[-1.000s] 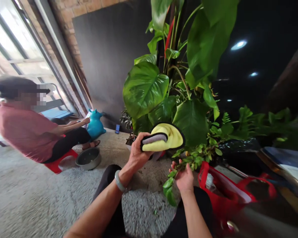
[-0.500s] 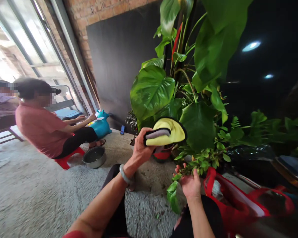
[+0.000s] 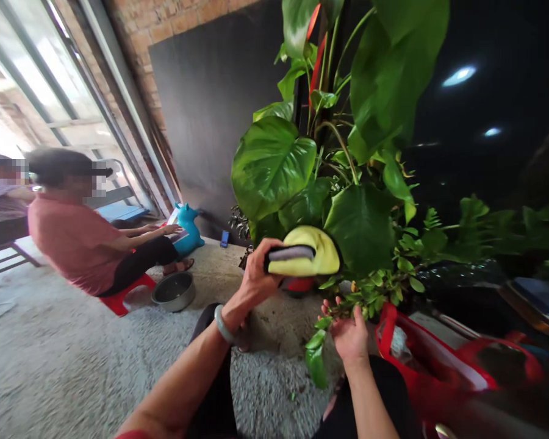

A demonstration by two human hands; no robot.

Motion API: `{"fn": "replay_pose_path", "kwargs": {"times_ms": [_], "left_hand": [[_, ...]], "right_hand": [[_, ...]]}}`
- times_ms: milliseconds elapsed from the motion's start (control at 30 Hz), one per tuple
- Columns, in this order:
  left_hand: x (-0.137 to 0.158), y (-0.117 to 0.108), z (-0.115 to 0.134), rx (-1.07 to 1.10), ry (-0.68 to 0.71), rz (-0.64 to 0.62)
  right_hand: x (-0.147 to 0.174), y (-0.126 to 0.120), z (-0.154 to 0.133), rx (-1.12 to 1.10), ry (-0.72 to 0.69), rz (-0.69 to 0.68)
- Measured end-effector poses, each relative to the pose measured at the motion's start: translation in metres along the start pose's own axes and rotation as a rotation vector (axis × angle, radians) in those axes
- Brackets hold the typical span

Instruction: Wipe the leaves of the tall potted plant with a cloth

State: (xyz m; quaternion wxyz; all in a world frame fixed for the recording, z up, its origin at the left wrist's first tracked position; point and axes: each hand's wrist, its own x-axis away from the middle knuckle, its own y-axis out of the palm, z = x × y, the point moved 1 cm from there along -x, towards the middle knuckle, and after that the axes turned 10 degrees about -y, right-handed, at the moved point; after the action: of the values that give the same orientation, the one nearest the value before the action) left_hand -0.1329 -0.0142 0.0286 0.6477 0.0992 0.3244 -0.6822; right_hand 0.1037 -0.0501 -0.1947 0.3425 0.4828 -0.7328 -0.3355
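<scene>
Head view: cloth (image 3: 312, 255) within left grip (image 3: 259, 274)

The cloth (image 3: 308, 255) sits in the left hand (image 3: 258, 272), above and left of the right hand (image 3: 349, 332) gripping the leafy sprig (image 3: 370, 292).

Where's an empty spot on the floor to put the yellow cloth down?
Bare floor lies left of the left hand, in front of the metal bowl. A smaller patch sits between the knees. By the right hand it is crowded: leafy sprig, red bag, big plant.
</scene>
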Motion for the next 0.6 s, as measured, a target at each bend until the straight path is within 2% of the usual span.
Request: {"fn": "replay_pose_path", "kwargs": {"times_ms": [33,67,100,133,200,267,300,333,400,467,533,567,600], "left_hand": [[-0.01,0.006,0.002,0.015,0.012,0.108],[-0.015,0.016,0.0,0.024,0.01,0.154],[-0.014,0.028,-0.006,0.022,-0.005,0.129],[-0.006,0.04,-0.015,0.009,-0.02,0.038],[0.021,0.059,-0.038,-0.065,-0.053,-0.309],[0.051,0.06,-0.056,-0.11,-0.069,-0.639],[0.06,0.053,-0.061,-0.102,-0.111,-0.707],[0.063,0.043,-0.062,-0.079,-0.158,-0.707],[0.052,0.022,-0.051,-0.034,-0.189,-0.551],[0.024,0.009,-0.032,-0.01,-0.142,-0.275],[-0.005,0.01,-0.02,0.015,-0.095,0.014],[-0.014,0.016,-0.018,0.031,-0.088,0.113],[-0.018,0.026,-0.02,0.043,-0.092,0.154]], "right_hand": [[0.0,0.002,0.001,-0.002,0.014,-0.016],[0.0,0.003,0.002,-0.007,0.018,-0.024],[0.0,0.004,0.003,-0.012,0.013,-0.022],[0.0,0.005,0.004,-0.016,0.0,-0.009],[0.0,0.005,0.005,-0.02,-0.021,0.028],[0.0,0.003,0.004,-0.018,-0.006,0.047],[-0.001,0.002,0.004,-0.016,0.007,0.044],[-0.001,0.001,0.003,-0.014,0.013,0.042],[-0.003,-0.002,0.0,-0.011,-0.003,0.053],[-0.005,-0.002,0.0,-0.005,-0.009,0.054],[-0.008,0.001,0.002,0.006,0.024,0.027],[-0.008,0.002,0.004,0.009,0.038,0.013],[-0.009,0.004,0.007,0.013,0.043,0.008]]}}
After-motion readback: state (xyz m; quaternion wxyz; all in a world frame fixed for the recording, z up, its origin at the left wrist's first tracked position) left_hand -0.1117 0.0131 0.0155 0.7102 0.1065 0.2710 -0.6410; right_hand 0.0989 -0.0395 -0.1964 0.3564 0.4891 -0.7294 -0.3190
